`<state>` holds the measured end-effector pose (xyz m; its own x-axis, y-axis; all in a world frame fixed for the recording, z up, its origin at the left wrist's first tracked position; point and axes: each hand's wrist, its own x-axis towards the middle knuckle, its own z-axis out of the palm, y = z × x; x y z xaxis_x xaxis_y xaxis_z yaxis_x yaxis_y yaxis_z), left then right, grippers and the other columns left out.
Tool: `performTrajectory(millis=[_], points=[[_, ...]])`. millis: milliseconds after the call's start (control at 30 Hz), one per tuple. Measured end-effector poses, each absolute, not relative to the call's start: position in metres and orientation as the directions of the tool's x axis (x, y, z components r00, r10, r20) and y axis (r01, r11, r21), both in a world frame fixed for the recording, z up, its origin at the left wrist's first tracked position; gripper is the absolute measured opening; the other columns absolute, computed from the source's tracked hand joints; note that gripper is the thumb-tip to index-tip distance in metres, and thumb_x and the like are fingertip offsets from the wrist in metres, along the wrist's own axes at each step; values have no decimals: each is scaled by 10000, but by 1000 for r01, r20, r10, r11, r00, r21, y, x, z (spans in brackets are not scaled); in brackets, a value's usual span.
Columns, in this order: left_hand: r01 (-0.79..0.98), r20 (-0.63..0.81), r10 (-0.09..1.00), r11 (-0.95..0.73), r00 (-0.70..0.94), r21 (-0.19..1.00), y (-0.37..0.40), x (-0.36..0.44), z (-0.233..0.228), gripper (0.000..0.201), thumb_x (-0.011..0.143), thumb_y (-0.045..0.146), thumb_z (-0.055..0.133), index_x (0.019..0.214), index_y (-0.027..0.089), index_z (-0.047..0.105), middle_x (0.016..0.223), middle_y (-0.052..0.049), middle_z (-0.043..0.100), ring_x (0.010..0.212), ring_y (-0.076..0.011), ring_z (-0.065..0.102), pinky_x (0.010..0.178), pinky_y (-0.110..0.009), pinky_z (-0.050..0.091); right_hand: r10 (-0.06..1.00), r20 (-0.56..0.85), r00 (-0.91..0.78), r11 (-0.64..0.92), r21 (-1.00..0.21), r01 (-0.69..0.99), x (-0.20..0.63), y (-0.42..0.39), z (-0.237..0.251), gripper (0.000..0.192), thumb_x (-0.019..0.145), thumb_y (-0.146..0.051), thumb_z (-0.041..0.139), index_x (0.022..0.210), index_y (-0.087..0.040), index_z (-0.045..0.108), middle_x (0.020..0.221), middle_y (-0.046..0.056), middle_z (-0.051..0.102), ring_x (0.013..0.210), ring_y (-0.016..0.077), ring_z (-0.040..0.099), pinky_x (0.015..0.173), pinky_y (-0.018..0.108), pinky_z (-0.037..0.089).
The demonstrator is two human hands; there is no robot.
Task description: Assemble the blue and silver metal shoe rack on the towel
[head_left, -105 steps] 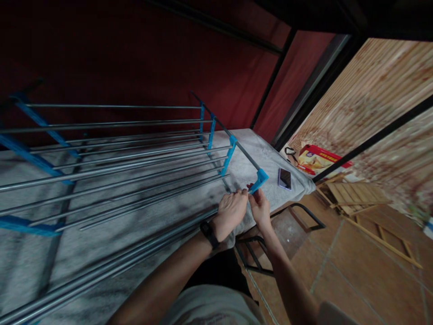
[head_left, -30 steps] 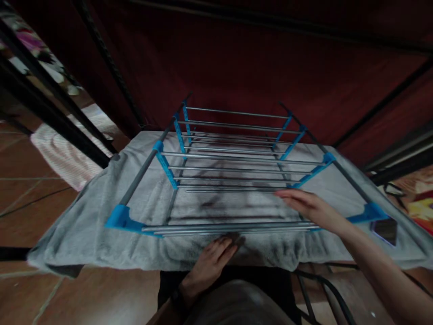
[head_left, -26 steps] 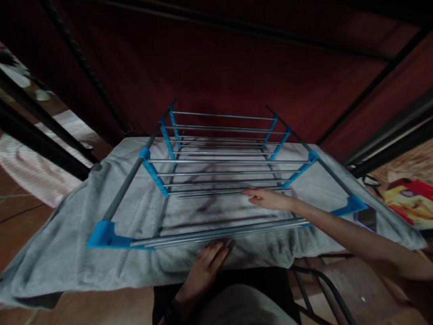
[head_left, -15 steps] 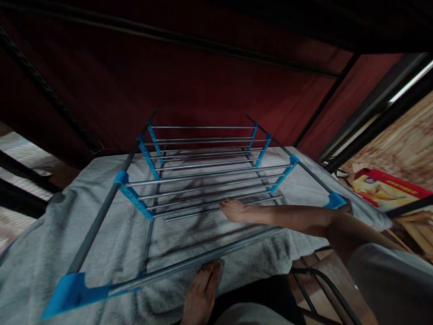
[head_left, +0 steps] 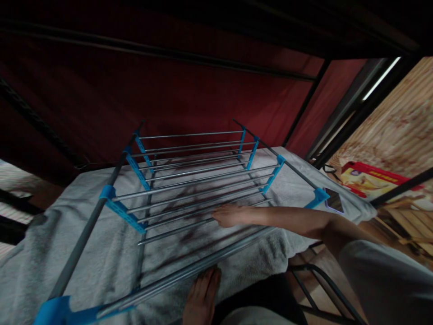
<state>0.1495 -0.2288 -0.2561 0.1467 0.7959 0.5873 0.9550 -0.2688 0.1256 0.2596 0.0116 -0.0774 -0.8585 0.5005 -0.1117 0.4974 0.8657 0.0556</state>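
Note:
A shoe rack frame of grey metal tubes (head_left: pixel 189 270) and blue plastic brackets (head_left: pixel 126 216) lies across the grey blanket (head_left: pixel 84 248). My right hand (head_left: pixel 226 215) reaches inside the frame, its fingers closed round a thin loose metal rod (head_left: pixel 172 232). The rod's left end lies just below the left bracket, and its right end shows beyond my hand. My left hand (head_left: pixel 202 293) rests on the blanket at the near side of the front tube, fingers stretched out. Whether its fingertips touch the tube, I cannot tell.
A dark phone (head_left: pixel 334 201) lies beside the blue right corner piece (head_left: pixel 318 197). Further right are a red and yellow box (head_left: pixel 375 178) and wooden pieces (head_left: pixel 406 225). A dark red curtain (head_left: pixel 189 90) hangs behind. A black metal chair frame (head_left: pixel 314 268) stands at lower right.
My right hand has shifted the rod leftward and nearer; its left end now reaches the left bracket's side. The view has turned slightly right, revealing the phone. My left hand stays put.

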Motion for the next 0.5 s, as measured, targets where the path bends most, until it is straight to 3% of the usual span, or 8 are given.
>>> performTrajectory(millis=[167, 367, 500], points=[[960, 575, 805, -254, 144, 116, -229, 152, -242, 529, 864, -7, 428, 1279, 228, 657, 1196, -40, 725, 1030, -174, 664, 911, -283, 522, 368, -186, -911, 926, -15, 377, 272, 3, -23, 174, 969, -162, 517, 1024, -127, 678, 1065, 71, 714, 909, 170, 686, 765, 246, 521], [957, 555, 825, -234, 103, 169, -229, 152, -233, 556, 843, -4, 442, 1304, 228, 647, 1203, -56, 716, 1098, -182, 652, 975, -297, 517, 355, 56, -933, 934, 9, 356, 295, -35, 18, 183, 985, -138, 436, 1085, -149, 588, 1077, 80, 657, 912, 199, 654, 788, 322, 531], [951, 548, 819, -282, 170, 127, -230, 150, -219, 566, 841, -11, 421, 1277, 260, 659, 1167, -14, 722, 1086, -141, 656, 922, -247, 549, 285, 175, -942, 954, 47, 297, 299, -69, 31, 147, 958, -113, 476, 1072, -176, 543, 1065, 75, 620, 967, 214, 604, 873, 352, 494]])
